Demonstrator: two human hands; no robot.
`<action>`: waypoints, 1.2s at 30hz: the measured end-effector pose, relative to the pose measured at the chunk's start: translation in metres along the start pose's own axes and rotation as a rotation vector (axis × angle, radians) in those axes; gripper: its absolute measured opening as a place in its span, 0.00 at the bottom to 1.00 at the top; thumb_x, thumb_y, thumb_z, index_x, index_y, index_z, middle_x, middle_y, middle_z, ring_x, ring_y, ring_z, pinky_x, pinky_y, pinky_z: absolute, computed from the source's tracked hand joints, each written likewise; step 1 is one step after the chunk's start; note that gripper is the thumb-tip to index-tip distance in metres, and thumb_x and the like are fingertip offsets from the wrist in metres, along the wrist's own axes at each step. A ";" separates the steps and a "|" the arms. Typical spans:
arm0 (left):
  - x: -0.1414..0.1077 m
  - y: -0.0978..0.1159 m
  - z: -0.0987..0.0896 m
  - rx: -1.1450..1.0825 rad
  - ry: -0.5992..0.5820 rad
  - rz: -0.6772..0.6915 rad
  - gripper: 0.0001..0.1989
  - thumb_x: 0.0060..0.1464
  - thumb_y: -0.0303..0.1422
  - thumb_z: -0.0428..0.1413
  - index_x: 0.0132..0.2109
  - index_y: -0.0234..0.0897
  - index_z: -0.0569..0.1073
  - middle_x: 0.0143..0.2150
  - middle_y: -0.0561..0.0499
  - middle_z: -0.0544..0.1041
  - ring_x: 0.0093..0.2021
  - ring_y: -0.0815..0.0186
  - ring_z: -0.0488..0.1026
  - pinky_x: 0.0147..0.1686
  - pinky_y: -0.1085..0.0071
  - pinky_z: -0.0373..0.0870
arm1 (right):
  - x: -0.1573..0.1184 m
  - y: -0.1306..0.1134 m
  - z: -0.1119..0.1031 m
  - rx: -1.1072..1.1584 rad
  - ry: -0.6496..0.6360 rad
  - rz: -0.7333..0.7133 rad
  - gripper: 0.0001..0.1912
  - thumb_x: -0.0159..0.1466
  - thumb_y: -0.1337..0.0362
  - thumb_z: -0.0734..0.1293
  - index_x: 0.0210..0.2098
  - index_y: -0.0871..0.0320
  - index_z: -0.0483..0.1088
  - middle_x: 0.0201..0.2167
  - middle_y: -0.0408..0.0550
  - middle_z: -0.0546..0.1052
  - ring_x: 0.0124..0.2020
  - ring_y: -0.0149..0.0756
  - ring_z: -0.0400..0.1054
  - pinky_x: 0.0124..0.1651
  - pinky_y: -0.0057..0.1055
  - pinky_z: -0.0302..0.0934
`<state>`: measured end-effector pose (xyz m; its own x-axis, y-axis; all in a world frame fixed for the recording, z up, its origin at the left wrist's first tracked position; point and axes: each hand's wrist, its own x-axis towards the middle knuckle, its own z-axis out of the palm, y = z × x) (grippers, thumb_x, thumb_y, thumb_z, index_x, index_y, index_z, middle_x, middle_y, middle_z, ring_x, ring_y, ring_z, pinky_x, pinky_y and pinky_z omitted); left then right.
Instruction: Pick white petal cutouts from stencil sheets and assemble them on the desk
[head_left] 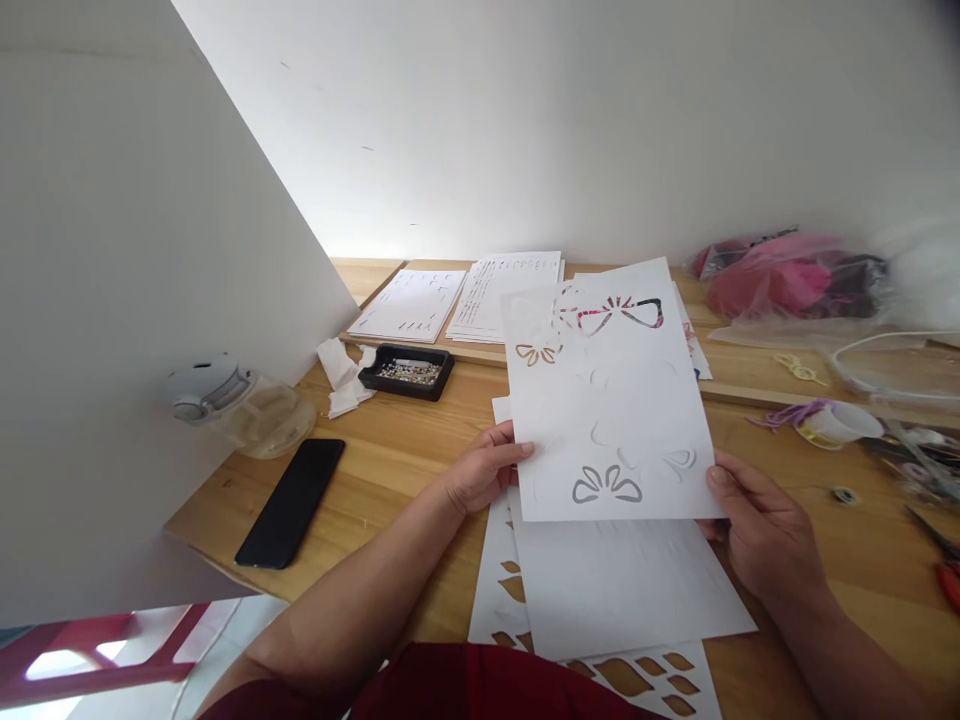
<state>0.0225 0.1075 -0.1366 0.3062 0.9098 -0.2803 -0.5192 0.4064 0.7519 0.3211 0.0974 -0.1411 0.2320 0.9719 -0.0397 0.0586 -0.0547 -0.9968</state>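
A white sheet with cut-out petal and bow shapes point(630, 400) is held up, tilted, above the table. My left hand point(491, 468) pinches its lower left edge, thumb on the front. On the lower right edge, my right hand point(761, 520) grips it the same way, its other fingers partly hidden behind. Below lies a plain white sheet point(637, 590), resting over white sheets with leaf-shaped cut-outs point(495, 620) that show the wood through their holes.
Paper stacks point(409, 303) lie at the back beside a black tray of beads point(406, 372). A black phone point(291, 503) and glass jar point(262, 410) are at left. Pink bagged material point(787, 280), a white cup point(840, 422) and red-handled scissors point(946, 580) are at right.
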 end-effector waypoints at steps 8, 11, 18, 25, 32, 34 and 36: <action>0.006 -0.003 -0.004 -0.066 0.030 -0.004 0.22 0.47 0.45 0.66 0.42 0.34 0.76 0.37 0.45 0.80 0.34 0.63 0.77 0.37 0.68 0.73 | -0.002 -0.003 0.003 -0.008 0.017 -0.022 0.20 0.57 0.53 0.73 0.47 0.54 0.77 0.14 0.39 0.68 0.15 0.30 0.59 0.16 0.26 0.55; 0.007 -0.004 -0.005 -0.077 0.049 -0.016 0.23 0.49 0.48 0.63 0.45 0.34 0.76 0.38 0.44 0.80 0.37 0.61 0.77 0.39 0.67 0.74 | -0.002 -0.003 0.003 -0.013 0.013 -0.016 0.19 0.58 0.55 0.73 0.47 0.53 0.77 0.14 0.39 0.68 0.15 0.30 0.59 0.17 0.26 0.55; 0.003 -0.002 -0.003 -0.001 0.008 0.016 0.20 0.47 0.38 0.67 0.46 0.33 0.77 0.39 0.44 0.80 0.35 0.63 0.77 0.39 0.67 0.73 | -0.001 -0.002 0.004 0.046 0.008 -0.036 0.17 0.58 0.57 0.73 0.46 0.54 0.77 0.15 0.39 0.68 0.15 0.30 0.58 0.16 0.26 0.54; 0.002 0.000 -0.001 -0.001 0.011 0.017 0.18 0.44 0.35 0.68 0.43 0.34 0.77 0.36 0.47 0.80 0.32 0.66 0.75 0.36 0.69 0.73 | -0.002 -0.001 0.004 0.073 -0.004 -0.040 0.16 0.59 0.59 0.73 0.47 0.54 0.77 0.15 0.39 0.67 0.15 0.29 0.58 0.16 0.26 0.54; 0.002 -0.001 -0.003 -0.011 0.013 0.016 0.18 0.46 0.35 0.68 0.44 0.34 0.77 0.38 0.46 0.80 0.34 0.65 0.76 0.40 0.67 0.72 | -0.002 -0.002 0.004 0.072 0.000 -0.048 0.17 0.59 0.59 0.73 0.47 0.55 0.77 0.15 0.39 0.68 0.15 0.30 0.58 0.16 0.27 0.53; 0.002 -0.001 -0.003 -0.021 0.006 0.009 0.18 0.46 0.35 0.68 0.45 0.34 0.77 0.38 0.46 0.80 0.34 0.66 0.76 0.40 0.68 0.72 | -0.002 -0.003 0.004 0.058 0.011 -0.045 0.17 0.58 0.59 0.73 0.46 0.55 0.77 0.15 0.39 0.68 0.14 0.30 0.58 0.15 0.27 0.53; 0.002 -0.001 -0.003 -0.027 -0.003 0.000 0.18 0.47 0.35 0.67 0.46 0.35 0.76 0.38 0.47 0.80 0.34 0.66 0.76 0.41 0.68 0.73 | -0.002 -0.003 0.004 0.045 0.024 -0.045 0.17 0.58 0.59 0.73 0.46 0.56 0.77 0.16 0.39 0.68 0.14 0.30 0.59 0.15 0.28 0.54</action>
<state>0.0212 0.1092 -0.1400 0.3086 0.9095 -0.2785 -0.5406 0.4087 0.7354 0.3164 0.0964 -0.1383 0.2529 0.9675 0.0061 0.0253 -0.0003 -0.9997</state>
